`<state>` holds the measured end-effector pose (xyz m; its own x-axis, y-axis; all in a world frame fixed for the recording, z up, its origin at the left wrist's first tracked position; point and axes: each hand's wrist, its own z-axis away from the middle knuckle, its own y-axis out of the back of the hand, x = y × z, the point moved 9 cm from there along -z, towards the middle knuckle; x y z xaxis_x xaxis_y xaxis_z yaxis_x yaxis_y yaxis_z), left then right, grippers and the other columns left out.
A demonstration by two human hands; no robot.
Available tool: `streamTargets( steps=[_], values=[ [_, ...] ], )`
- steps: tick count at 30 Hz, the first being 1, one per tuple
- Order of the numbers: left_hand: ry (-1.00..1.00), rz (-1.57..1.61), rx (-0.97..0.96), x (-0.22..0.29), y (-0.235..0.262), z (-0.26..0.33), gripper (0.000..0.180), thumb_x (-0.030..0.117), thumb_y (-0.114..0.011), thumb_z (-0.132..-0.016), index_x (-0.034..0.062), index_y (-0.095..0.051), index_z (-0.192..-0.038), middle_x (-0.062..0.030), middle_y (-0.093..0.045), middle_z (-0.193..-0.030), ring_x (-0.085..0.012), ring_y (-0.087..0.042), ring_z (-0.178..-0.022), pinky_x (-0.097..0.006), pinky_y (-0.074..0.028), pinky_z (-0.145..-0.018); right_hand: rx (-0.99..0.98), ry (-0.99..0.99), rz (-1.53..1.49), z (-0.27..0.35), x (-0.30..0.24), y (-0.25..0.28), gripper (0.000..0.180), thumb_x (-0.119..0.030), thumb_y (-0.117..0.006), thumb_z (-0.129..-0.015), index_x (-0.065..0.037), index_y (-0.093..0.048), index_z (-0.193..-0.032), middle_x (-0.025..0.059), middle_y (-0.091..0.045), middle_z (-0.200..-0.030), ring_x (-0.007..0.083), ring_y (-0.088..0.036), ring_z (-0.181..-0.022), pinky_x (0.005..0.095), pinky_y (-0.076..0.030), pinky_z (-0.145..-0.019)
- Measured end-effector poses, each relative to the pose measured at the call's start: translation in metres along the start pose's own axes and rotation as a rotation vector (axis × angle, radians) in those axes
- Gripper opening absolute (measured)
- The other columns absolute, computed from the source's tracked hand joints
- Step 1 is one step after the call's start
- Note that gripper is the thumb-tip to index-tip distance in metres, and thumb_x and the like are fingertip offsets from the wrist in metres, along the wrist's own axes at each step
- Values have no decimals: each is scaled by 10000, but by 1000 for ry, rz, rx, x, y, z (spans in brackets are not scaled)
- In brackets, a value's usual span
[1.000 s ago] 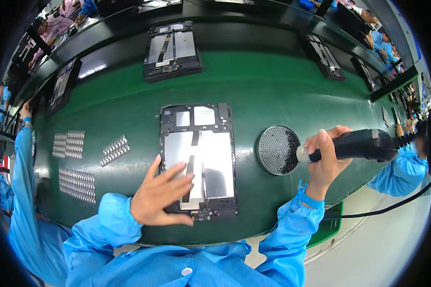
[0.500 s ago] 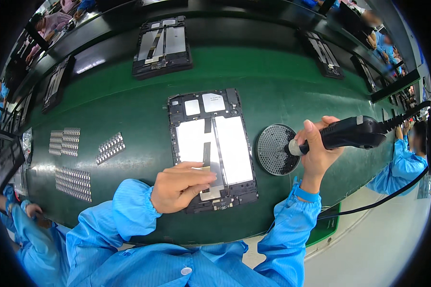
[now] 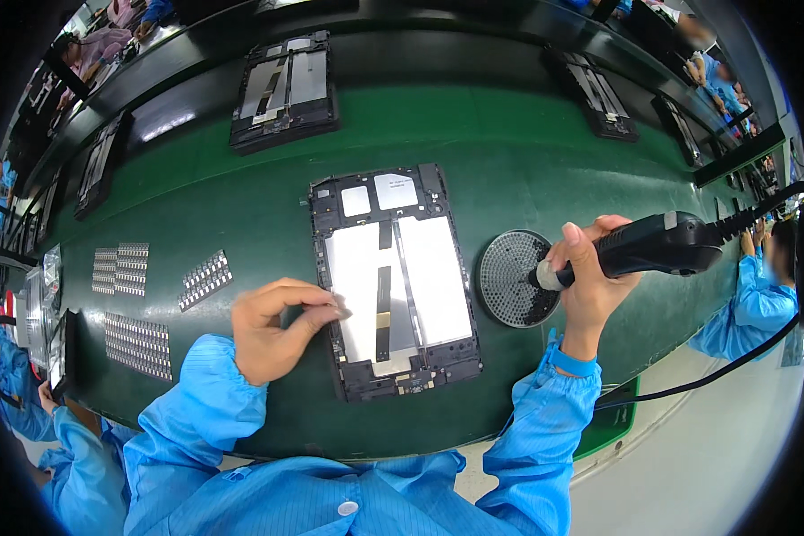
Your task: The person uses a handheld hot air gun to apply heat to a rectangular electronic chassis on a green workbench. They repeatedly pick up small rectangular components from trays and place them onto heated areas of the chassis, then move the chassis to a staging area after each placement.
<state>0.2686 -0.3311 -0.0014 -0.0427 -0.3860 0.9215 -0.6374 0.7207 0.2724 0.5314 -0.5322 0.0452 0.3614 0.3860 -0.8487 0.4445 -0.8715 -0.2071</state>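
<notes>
The opened tablet chassis (image 3: 393, 281) is lying on the green bench (image 3: 509, 143) near the middle of the view, its long axis running from about 12 o'clock to 6 o'clock with a slight tilt; compared with half a second ago it is sitting a little further toward the centre and is showing more fully, since the left hand is no longer covering its lower left part. The left hand (image 3: 277, 329) is now resting at the chassis's 9 o'clock edge, its fingers (image 3: 323, 311) pinched together on a small flat piece right at the frame's rim; what exactly that piece is cannot be told. A second ago this hand was lying spread flat across the lower part of the chassis.

The right hand (image 3: 590, 281) is wrapping closed around the black electric screwdriver (image 3: 657, 246), which is lying roughly level and pointing toward 9 o'clock. Its tip is meeting the round perforated screw tray (image 3: 509, 279) at the tray's 3 o'clock rim, much as in both earlier views, and the tray is sitting just beside the chassis at its 3 o'clock side. The tool's cable (image 3: 706, 375) is trailing off toward 4 o'clock.

Rows of small metal parts (image 3: 138, 308) are lying on the bench at 9 o'clock of the left hand, well apart from the chassis. Another chassis (image 3: 286, 89) is lying at 12 o'clock, further back.
</notes>
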Motion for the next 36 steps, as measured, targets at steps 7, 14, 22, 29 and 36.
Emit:
streamTargets(
  steps=[7, 14, 22, 29, 36],
  values=[
    [310, 252, 73, -42, 35, 16, 91, -63, -624, -806, -68, -625, -897, -138, -649, -854, -171, -649, -781, -254, -533, -713, 65, -86, 149, 9, 0, -2, 354, 55, -669, -749, 3, -483, -1046, 56, -563, -639, 130, -545, -519, 256, -454, -529],
    [502, 426, -47, -56, 33, 18, 116, 5, -645, -821, -63, -609, -908, -131, -660, -839, -188, -667, -752, -263, -549, -659, -169, 72, -86, 13, -43, -46, 391, -10, -583, -808, -25, -408, -1157, 79, -513, -621, 152, -484, -487, 322, -436, -523],
    [388, 256, -74, -59, 22, -20, 149, 87, -677, -810, -45, -641, -870, -92, -665, -762, -99, -633, -643, -215, -503, -567, -405, -103, -302, 41, -49, -180, 410, 6, -599, -784, -41, -366, -1117, 73, -490, -613, 178, -500, -470, 342, -472, -508],
    [243, 81, -43, -61, 24, -35, 157, 125, -711, -774, -22, -659, -793, -63, -652, -686, -74, -573, -574, -230, -449, -507, -473, -161, -285, 53, -23, -230, 386, 58, -640, -768, -31, -412, -1068, 81, -554, -586, 154, -540, -477, 298, -479, -513],
    [313, 120, -20, -68, 28, -33, 162, 103, -709, -771, -38, -632, -791, -93, -641, -675, -114, -594, -554, -246, -468, -484, -521, -184, -244, 61, -6, -245, 381, 62, -661, -764, -27, -426, -1051, 84, -568, -603, 147, -546, -479, 277, -477, -512]
  ],
)
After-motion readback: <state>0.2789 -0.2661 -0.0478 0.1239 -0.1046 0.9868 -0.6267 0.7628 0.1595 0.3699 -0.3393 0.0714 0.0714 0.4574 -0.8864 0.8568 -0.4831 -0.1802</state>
